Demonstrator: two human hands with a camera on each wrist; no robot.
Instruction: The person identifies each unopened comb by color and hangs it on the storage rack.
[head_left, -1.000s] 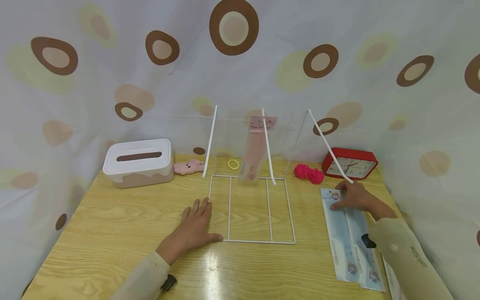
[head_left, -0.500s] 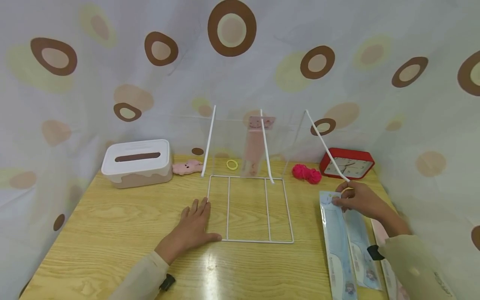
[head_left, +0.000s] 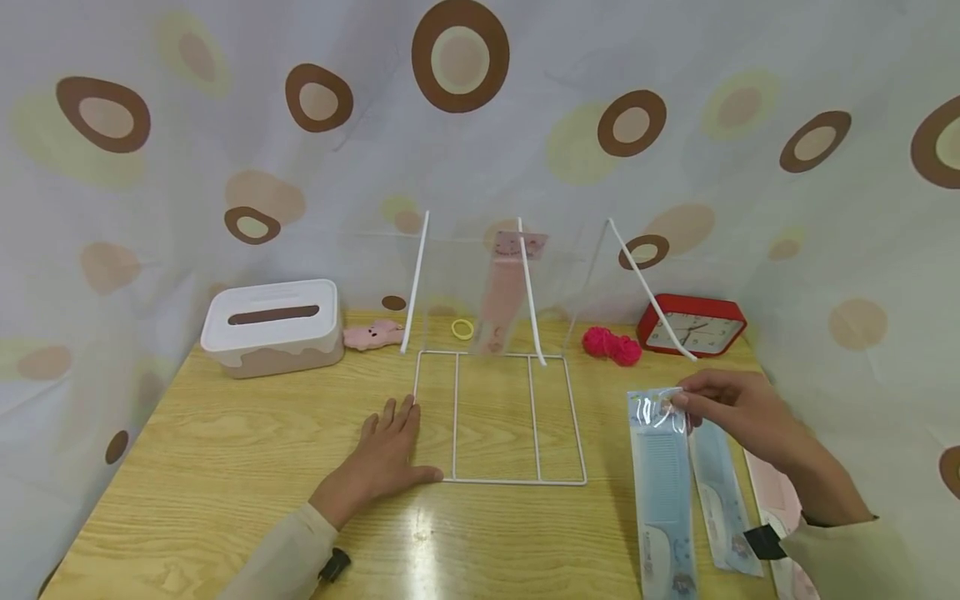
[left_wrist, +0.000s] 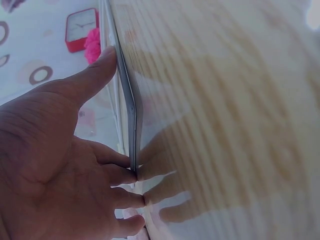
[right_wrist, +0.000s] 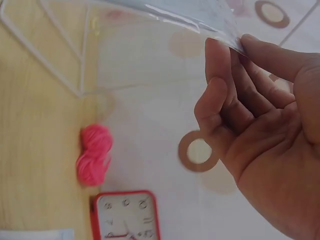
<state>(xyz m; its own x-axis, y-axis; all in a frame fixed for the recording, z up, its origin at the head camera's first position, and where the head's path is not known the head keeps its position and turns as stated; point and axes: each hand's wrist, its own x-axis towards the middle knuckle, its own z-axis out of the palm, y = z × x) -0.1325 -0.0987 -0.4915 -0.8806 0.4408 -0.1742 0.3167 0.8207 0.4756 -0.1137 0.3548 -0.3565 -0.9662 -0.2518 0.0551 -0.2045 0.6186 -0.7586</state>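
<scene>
My right hand (head_left: 738, 412) pinches the top corner of a blue comb in a clear packet (head_left: 662, 492), which hangs down over the table's right side. In the right wrist view the packet (right_wrist: 195, 17) sits between thumb and fingertips. My left hand (head_left: 382, 458) rests on the table with fingers spread, touching the left front of a white wire display rack (head_left: 510, 482). The left wrist view shows its thumb and fingertips against the rack's base bar (left_wrist: 132, 107). A pink packaged comb (head_left: 504, 292) hangs on the rack's middle prong.
Another blue packaged comb (head_left: 718, 500) and pink packets (head_left: 772, 492) lie at the right. Behind stand a red clock (head_left: 693, 325), pink yarn (head_left: 612, 345), a yellow ring (head_left: 462, 329), a pink plush (head_left: 373, 335) and a tissue box (head_left: 273, 329). The rack's prongs stick out toward me.
My right hand has gripped the top blue comb packet, lifted it off the other packets and brought it slightly left and nearer. The left hand has stayed at the rack.
</scene>
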